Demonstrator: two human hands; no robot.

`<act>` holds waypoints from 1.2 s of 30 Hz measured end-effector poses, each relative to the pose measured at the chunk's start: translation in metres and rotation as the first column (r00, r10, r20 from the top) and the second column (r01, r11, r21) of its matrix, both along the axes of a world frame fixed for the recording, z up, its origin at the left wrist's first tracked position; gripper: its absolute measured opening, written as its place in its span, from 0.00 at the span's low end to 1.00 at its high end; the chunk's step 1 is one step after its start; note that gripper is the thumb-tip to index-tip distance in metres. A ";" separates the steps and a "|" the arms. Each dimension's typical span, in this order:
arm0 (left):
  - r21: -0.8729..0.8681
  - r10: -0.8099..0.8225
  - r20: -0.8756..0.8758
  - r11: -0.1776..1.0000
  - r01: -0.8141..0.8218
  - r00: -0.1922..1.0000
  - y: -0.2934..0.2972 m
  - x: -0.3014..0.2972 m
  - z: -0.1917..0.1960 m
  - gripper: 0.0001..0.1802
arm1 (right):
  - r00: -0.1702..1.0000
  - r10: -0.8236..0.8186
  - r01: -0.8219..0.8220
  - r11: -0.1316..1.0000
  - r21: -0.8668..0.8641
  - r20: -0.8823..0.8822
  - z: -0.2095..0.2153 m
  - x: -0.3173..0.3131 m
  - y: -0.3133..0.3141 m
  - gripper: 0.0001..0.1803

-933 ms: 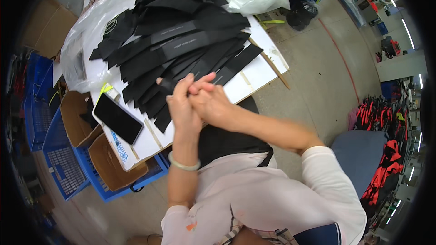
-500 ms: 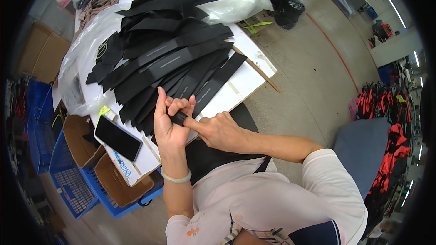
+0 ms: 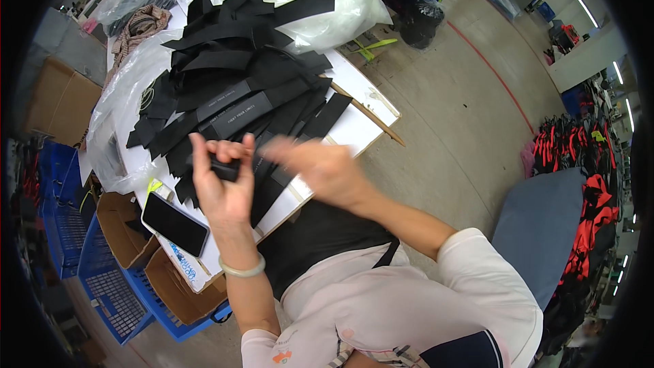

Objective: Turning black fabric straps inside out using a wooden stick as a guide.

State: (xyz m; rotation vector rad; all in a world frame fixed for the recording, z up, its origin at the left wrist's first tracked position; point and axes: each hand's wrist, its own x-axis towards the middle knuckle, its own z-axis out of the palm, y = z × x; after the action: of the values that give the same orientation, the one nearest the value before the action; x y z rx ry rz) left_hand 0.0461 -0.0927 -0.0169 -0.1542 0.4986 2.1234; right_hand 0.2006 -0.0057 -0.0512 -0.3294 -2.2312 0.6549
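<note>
My left hand is palm up over the near edge of the pile, fingers curled round a small black rolled piece. Much of that piece is hidden by the fingers. To its right, my right hand is apart from it and smeared by motion, so its fingers cannot be read. Beneath and beyond both hands, flat black fabric strips lie heaped across one another on the white table. Some of the strips carry small pale print.
A phone lies at the table's near left corner. Below it are open cardboard boxes and blue plastic crates. A wooden stick juts past the right edge. Clear plastic bags lie at the back and left.
My right hand has pulled away from the black piece, up and to the right. The left hand has shifted left, still holding it. The whole view has moved slightly.
</note>
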 end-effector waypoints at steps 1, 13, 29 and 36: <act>0.031 0.013 0.034 0.999 -0.014 0.999 -0.005 -0.016 0.000 0.19 | 0.969 -0.238 0.220 0.951 -0.219 -0.060 -0.002 0.020 0.014 0.14; 0.145 -0.161 0.318 0.982 0.120 0.934 0.014 -0.017 -0.009 0.16 | 0.751 -0.512 0.645 0.704 -0.297 0.417 -0.048 0.211 0.059 0.12; 0.293 -0.119 0.322 0.956 0.020 0.939 -0.008 -0.036 0.003 0.21 | 0.938 -0.033 0.111 0.971 -0.210 0.344 0.039 0.147 0.001 0.19; 0.050 0.206 -0.413 0.978 -0.203 0.887 0.010 0.008 -0.003 0.28 | 0.983 -0.087 0.146 0.904 -0.401 0.161 0.022 0.075 -0.044 0.16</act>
State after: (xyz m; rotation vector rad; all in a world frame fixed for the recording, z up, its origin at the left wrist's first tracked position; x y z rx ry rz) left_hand 0.0545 -0.0832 -0.0197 0.2710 0.7535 2.3743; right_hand 0.2757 -0.0495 -0.0295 -0.7353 -2.1681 1.0672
